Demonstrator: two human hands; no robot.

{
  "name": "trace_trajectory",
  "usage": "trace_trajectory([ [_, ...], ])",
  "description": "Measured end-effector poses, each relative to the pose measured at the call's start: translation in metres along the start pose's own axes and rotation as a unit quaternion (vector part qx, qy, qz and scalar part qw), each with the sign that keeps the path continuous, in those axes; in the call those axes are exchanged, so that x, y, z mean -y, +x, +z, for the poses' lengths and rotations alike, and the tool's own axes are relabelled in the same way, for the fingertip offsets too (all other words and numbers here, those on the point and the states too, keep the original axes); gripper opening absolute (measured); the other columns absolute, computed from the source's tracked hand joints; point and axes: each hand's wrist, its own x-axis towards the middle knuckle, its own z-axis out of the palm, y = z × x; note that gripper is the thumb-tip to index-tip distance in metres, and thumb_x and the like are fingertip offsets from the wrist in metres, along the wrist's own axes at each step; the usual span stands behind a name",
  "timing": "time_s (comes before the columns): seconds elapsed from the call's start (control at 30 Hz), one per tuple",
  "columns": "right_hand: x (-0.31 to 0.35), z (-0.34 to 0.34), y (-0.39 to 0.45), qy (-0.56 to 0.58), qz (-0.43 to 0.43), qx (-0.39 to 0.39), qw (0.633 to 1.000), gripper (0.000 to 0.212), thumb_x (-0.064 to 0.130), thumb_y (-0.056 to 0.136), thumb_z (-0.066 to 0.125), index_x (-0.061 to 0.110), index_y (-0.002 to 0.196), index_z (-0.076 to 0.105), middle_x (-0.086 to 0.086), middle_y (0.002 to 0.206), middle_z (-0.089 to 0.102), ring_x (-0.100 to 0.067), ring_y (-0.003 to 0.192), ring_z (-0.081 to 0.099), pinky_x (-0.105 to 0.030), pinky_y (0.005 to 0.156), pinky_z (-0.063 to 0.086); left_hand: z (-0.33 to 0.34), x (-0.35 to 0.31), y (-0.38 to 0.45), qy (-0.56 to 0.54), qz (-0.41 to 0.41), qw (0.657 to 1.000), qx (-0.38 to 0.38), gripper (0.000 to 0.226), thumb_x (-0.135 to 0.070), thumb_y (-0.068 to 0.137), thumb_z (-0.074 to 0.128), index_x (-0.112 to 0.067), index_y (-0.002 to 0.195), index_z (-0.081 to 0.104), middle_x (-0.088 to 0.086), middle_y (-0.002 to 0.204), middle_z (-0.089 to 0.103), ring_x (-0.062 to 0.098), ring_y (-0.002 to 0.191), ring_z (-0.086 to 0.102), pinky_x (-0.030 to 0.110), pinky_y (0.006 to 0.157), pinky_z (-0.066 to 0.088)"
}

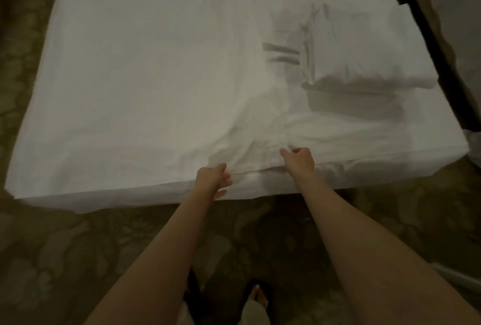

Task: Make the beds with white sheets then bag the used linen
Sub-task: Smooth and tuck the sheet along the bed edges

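White sheet [145,85] covers the bed, wrinkled at the near edge. Left hand [212,178] grip: fingers curled round the sheet's edge. Right hand [299,159] grip: fisted on bunched sheet. Folded linen [364,48] lies far right. Patterned carpet [65,246] borders the near side.

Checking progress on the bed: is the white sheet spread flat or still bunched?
Spread, but bunched near the edge: the white sheet covers the mattress, creased where both hands pull it.
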Motion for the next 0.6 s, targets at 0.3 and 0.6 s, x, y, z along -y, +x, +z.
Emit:
trace_trajectory([
  [0.3, -0.034, 0.003, 0.003, 0.148, 0.036, -0.040, 0.987, 0.009, 0.018, 0.091, 0.065, 0.010, 0.094, 0.065, -0.002, 0.088, 0.063, -0.020, 0.093, 0.062, -0.036, 0.091, 0.053, 0.002, 0.041, 0.022, -0.245, -0.044, 0.968, -0.034, 0.039, -0.022, 0.093, 0.062, -0.001, 0.125, 0.053, 0.015, 0.119, 0.062, 0.020, 0.091, 0.064, 0.028, 0.076, 0.051],
  [0.6, -0.043, 0.023, -0.011, 0.295, 0.109, -0.097, 0.944, 0.016, 0.017, 0.091, 0.065, 0.009, 0.105, 0.065, 0.000, 0.094, 0.063, -0.017, 0.094, 0.060, -0.035, 0.091, 0.054, -0.027, 0.030, 0.029, -0.390, -0.001, 0.911, -0.134, 0.047, -0.016, 0.093, 0.063, -0.001, 0.135, 0.048, 0.014, 0.133, 0.056, 0.027, 0.121, 0.057, 0.030, 0.093, 0.050],
])
